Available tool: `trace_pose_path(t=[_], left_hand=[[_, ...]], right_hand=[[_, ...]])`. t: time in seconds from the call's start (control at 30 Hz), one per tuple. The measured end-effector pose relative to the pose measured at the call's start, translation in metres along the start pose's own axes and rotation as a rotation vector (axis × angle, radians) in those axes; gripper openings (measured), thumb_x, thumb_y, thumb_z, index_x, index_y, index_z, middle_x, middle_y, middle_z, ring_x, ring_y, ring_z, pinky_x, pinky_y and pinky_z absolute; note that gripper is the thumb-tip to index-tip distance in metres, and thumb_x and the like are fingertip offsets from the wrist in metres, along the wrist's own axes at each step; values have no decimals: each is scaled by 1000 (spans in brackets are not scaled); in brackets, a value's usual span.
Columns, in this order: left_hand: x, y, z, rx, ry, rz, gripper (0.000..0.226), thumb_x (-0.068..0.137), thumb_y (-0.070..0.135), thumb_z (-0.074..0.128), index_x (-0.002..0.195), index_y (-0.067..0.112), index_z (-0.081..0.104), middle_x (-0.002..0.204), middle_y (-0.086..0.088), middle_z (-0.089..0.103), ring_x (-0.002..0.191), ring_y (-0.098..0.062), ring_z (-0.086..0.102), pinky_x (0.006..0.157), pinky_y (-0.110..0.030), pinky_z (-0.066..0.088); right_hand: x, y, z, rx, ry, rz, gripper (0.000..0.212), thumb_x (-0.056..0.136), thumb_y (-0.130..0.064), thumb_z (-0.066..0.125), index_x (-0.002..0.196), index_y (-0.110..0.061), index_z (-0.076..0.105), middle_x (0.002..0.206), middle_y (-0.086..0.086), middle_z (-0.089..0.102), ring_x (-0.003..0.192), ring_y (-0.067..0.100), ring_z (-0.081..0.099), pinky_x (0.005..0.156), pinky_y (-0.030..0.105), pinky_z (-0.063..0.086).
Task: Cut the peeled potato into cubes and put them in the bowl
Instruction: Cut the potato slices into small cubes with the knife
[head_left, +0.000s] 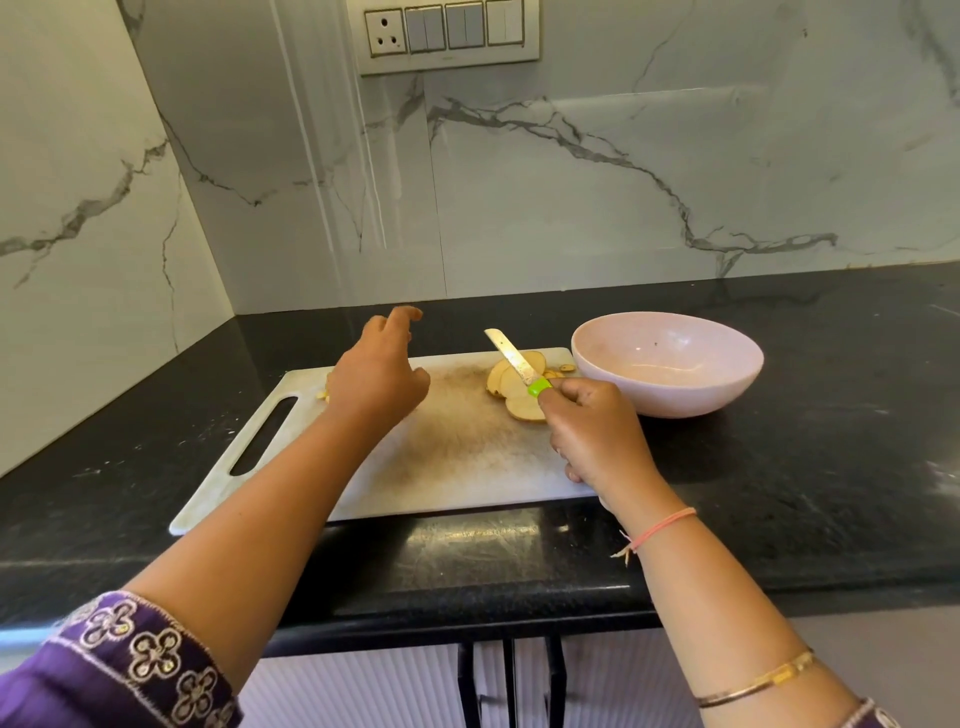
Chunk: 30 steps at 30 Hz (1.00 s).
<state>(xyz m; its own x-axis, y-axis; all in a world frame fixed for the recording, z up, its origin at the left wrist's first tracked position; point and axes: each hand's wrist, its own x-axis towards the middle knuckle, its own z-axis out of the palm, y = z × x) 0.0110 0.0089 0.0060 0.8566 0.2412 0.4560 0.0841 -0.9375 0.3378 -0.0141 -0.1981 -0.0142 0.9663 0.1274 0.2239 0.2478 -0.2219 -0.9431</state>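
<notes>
Potato slices (524, 409) are lying overlapped as flat rounds at the far right corner of the cutting board (457, 447). We are recording a few small bits (565, 368) just beside them, at the board's far edge. The right hand (597, 436) is gripping the green handle of a knife (511, 358) with its fingers curled round it. The blade is pointing away across the slices, and we cannot tell whether it is touching them. The left hand (376, 374) is hovering over the far left part of the board, fingers loosely curled and holding nothing that we are able to see. A pale scrap (322, 395) is showing at the board's left side, close to that hand. The pink bowl (675, 402) is standing upright on the black countertop (805, 467), just beside the board's far right corner. The board is lying near the countertop's front edge, with its handle slot toward the left.
</notes>
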Motion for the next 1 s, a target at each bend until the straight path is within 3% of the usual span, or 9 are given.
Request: trace_pose_path(t=[0.17, 0.27, 0.43, 0.53, 0.63, 0.73, 0.87, 0.93, 1.0], left_hand=[[-4, 28, 13, 22, -147, 135, 36, 90, 38, 60, 124, 25, 60, 124, 0, 54, 111, -19, 52, 90, -30, 47], [-6, 45, 26, 12, -227, 199, 43, 92, 34, 58, 133, 23, 53, 134, -2, 48, 123, -24, 44, 100, -37, 41], [-1, 56, 37, 47, -320, 271, 48, 93, 21, 53, 140, 20, 44, 144, -2, 42, 130, -27, 38, 106, -40, 34], [-3, 59, 35, -77, -264, 202, 45, 90, 21, 60, 133, 19, 47, 136, -2, 48, 124, -24, 43, 98, -35, 39], [-8, 58, 34, -280, -149, 120, 31, 88, 19, 64, 117, 17, 51, 114, 0, 58, 102, -16, 54, 81, -27, 43], [-12, 52, 31, -464, -38, 19, 20, 91, 18, 62, 108, 15, 53, 97, 4, 58, 90, -15, 56, 78, -27, 46], [-12, 41, 21, -497, -2, -93, 19, 96, 18, 54, 114, 14, 59, 101, 5, 58, 89, -9, 52, 74, -19, 40], [-11, 34, 18, -443, -63, -115, 21, 98, 16, 50, 115, 16, 62, 101, 4, 59, 80, -7, 51, 64, -17, 38], [-12, 30, 16, -360, -140, -114, 24, 99, 14, 47, 115, 19, 65, 106, 1, 62, 74, -6, 50, 59, -16, 37]], right_hand=[[2, 0, 1, 26, 52, -10, 27, 91, -17, 48, 72, -28, 62, 34, -14, 35, 48, 15, 31, 50, 30, 25], [2, 2, 3, 41, 79, -13, 25, 90, -17, 48, 71, -20, 64, 36, -12, 32, 49, 16, 30, 50, 30, 25], [2, 6, 3, 39, 84, -10, 27, 91, -17, 49, 68, -25, 61, 35, -13, 34, 47, 15, 30, 48, 26, 24], [3, 5, 3, 27, 87, -23, 26, 92, -18, 49, 69, -24, 62, 35, -12, 34, 47, 16, 31, 48, 27, 25], [2, 3, 2, 30, 92, -32, 25, 92, -17, 49, 70, -22, 60, 42, -10, 36, 51, 18, 33, 52, 32, 28], [1, 2, 2, 54, 101, -31, 27, 91, -14, 48, 71, -28, 60, 46, -5, 36, 54, 19, 33, 55, 32, 29], [0, 2, 0, 36, 92, -31, 33, 92, -14, 49, 70, -38, 54, 41, -13, 36, 50, 15, 32, 51, 31, 27], [0, 3, -1, 20, 83, -41, 27, 92, -15, 49, 73, -31, 59, 45, -8, 37, 50, 15, 32, 51, 31, 27], [2, 3, 0, -7, 72, -53, 19, 92, -15, 49, 82, -14, 65, 47, -7, 35, 49, 14, 31, 50, 31, 26]])
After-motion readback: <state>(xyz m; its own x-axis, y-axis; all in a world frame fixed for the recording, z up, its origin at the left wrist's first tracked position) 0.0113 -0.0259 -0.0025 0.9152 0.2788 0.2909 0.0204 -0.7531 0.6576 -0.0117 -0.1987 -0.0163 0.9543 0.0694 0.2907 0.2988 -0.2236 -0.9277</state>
